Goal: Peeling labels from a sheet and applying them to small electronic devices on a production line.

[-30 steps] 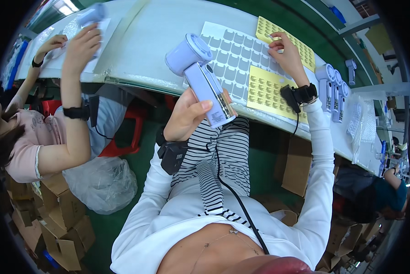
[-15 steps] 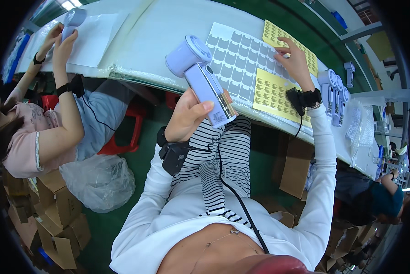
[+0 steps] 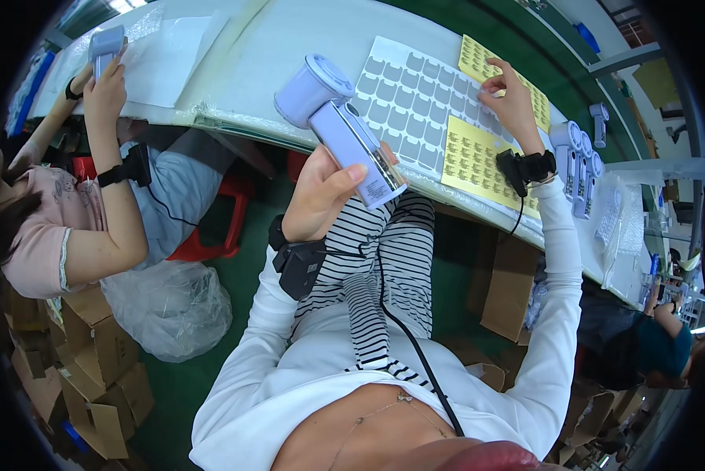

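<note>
Two hands of the seated person show in the head view, coming up from the lower edge in white sleeves. The left hand (image 3: 321, 192) is wrapped around a pale lilac handheld device (image 3: 344, 129), fingers and thumb clamped on its flat rectangular handle, with the device's round, cylinder-shaped head pointing up and left, above the near edge of the white table (image 3: 274, 47). A black wrist unit (image 3: 299, 263) sits on that forearm, with a black cable (image 3: 415, 349) running down across the striped trousers (image 3: 384, 267).

The right hand (image 3: 513, 102) reaches far across the table, fingers spread apart and fingertips (image 3: 490, 93) resting at the border between a grey sheet of cut-out labels (image 3: 415, 98) and a yellow sticker sheet (image 3: 478, 153); nothing is gripped. A second yellow sheet (image 3: 478, 55) lies just beyond. A black strap (image 3: 525, 166) circles the right wrist.

Right of that wrist, several more lilac devices (image 3: 576, 161) stand close together on the table, with clear plastic bags (image 3: 615, 220) further right.

At the far left, a co-worker in a pink top holds another lilac device (image 3: 105, 47) in both hands over a white sheet (image 3: 168, 55). Under the table sit a red stool (image 3: 211, 228), a clear bag (image 3: 168, 306) and cardboard boxes (image 3: 93, 369) on the green floor (image 3: 179, 400).
</note>
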Demonstrator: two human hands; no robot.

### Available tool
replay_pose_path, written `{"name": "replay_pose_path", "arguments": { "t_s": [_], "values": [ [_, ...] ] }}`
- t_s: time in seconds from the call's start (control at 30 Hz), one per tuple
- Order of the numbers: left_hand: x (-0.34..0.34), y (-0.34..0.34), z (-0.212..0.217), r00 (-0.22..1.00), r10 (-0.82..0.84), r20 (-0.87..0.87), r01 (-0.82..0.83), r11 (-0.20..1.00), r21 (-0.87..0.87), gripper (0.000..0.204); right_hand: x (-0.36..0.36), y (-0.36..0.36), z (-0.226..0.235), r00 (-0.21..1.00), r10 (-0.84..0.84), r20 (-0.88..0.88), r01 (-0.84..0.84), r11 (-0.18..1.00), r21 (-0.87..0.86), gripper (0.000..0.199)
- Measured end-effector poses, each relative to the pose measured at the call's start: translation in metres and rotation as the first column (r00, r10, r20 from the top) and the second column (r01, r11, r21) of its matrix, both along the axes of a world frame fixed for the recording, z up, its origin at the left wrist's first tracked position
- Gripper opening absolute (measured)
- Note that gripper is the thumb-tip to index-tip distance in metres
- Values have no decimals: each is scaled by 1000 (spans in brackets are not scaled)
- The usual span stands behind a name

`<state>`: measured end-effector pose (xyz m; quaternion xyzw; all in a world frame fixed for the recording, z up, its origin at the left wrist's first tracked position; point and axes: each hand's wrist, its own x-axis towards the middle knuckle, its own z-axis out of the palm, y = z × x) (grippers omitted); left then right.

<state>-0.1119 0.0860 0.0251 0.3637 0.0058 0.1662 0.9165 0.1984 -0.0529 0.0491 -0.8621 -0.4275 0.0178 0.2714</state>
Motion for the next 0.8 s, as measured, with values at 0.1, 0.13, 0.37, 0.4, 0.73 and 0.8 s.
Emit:
{"name": "replay_pose_path", "arguments": {
  "t_s": [0.1,0.13,0.37,0.4,0.73,0.8],
  "values": [
    [0,0,1,1000,6,7,-6,1000,6,46,-2,0,-5,999,30,22,-31,998,55,53],
    [-1,-1,2,1000,4,20,-4,1000,2,46,-3,-1,-6,991,60,119,-57,998,-25,54],
    [-2,1,3,1000,-7,13,6,1000,25,46,-11,6,4,988,88,129,-84,996,-34,48],
    [-3,0,4,1000,-1,-7,1,1000,19,46,-12,6,3,987,88,131,-85,996,-32,48],
    [1,1,26,997,63,-38,-60,995,84,59,-90,-19,79,891,216,-400,-6,885,465,54],
    [11,0,31,997,77,-21,-75,994,82,52,-131,-22,94,864,295,-407,-31,839,543,58]
  ]
}}
